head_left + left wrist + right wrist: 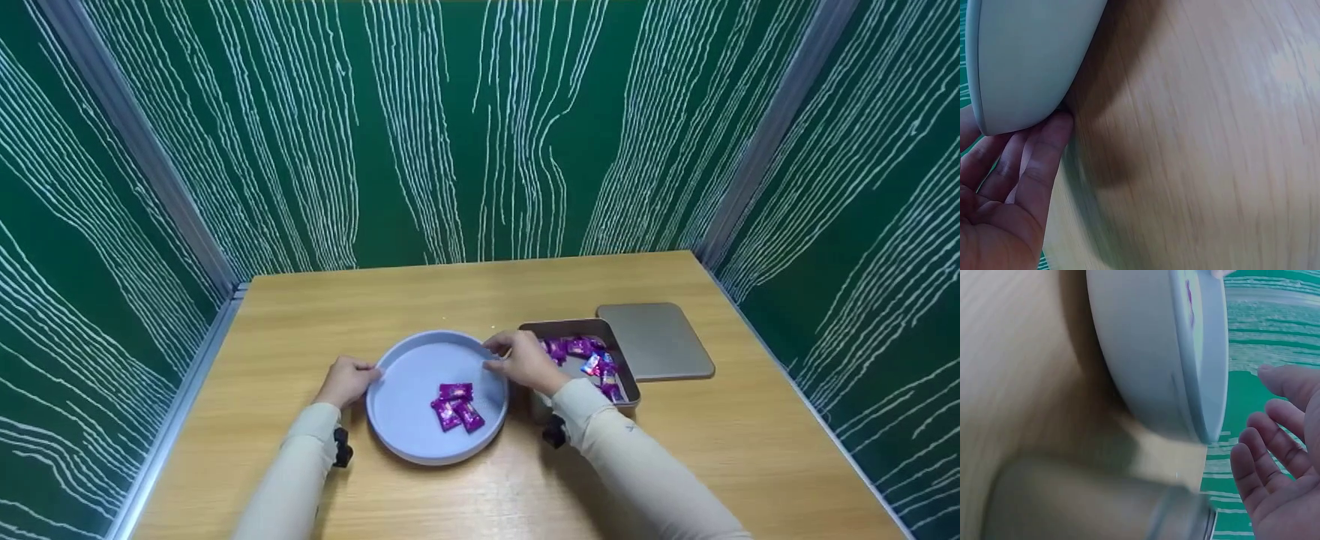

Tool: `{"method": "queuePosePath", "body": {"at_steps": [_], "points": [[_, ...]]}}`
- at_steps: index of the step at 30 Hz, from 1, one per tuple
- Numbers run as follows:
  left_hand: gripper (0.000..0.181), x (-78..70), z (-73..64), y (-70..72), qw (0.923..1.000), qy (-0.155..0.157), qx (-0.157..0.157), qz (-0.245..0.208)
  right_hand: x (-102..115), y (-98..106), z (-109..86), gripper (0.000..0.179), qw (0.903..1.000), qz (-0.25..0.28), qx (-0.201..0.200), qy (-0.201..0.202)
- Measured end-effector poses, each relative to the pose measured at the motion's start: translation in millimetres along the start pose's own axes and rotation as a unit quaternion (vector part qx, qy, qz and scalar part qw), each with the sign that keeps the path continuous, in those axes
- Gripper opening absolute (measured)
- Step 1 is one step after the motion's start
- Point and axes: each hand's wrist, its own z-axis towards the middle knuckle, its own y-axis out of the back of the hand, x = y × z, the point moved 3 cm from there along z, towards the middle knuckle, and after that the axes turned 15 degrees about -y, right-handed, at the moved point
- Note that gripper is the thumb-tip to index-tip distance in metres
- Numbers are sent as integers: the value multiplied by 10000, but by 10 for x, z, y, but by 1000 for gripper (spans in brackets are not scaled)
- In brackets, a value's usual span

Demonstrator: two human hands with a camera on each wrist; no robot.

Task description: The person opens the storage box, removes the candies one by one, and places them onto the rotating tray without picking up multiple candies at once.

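A round pale blue-grey dish (401,390) with a raised wall is on the wooden table. Several purple-wrapped candies (456,411) lie together in its right half. At the dish's left side, my left hand (346,381) holds the wall, thumb over the rim and fingers underneath, as the left wrist view shows (1022,169). Near the upper right rim is my right hand (525,358), its fingers loosely bent. In the right wrist view that hand (1283,455) has a gap between its fingertips and the dish (1134,354), and nothing is in it.
A rectangular metal tin (559,328) with more purple candies (609,375) and a shiny blue one (592,365) stands right of the dish, partly behind my right hand. Its flat lid (658,341) lies beyond it. Green walls with white streaks (405,112) surround the wooden table (465,292).
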Motion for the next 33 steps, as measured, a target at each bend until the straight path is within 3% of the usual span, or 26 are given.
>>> {"method": "queuePosePath", "body": {"at_steps": [8, 15, 18, 25, 33], "points": [[28, 7, 1, -1, 10000, 6, 62, 50, -185, 274, -18, 29, 9988, 143, -239, -393], [26, 15, 0, 8, 10000, -2, 64, 32, -371, 445, -8, 28, 9988, 194, -396, -193], [25, 3, 1, 2, 10000, 7, 79, 52, -455, 513, 4, 30, 9987, 167, -372, -310], [28, -25, 2, -10, 9999, -81, 72, 105, -664, 591, 53, 35, 9975, 80, -336, -620], [33, -23, 9, -14, 9997, -92, 120, 185, -796, 593, 45, 40, 9964, -382, -140, -742]]}}
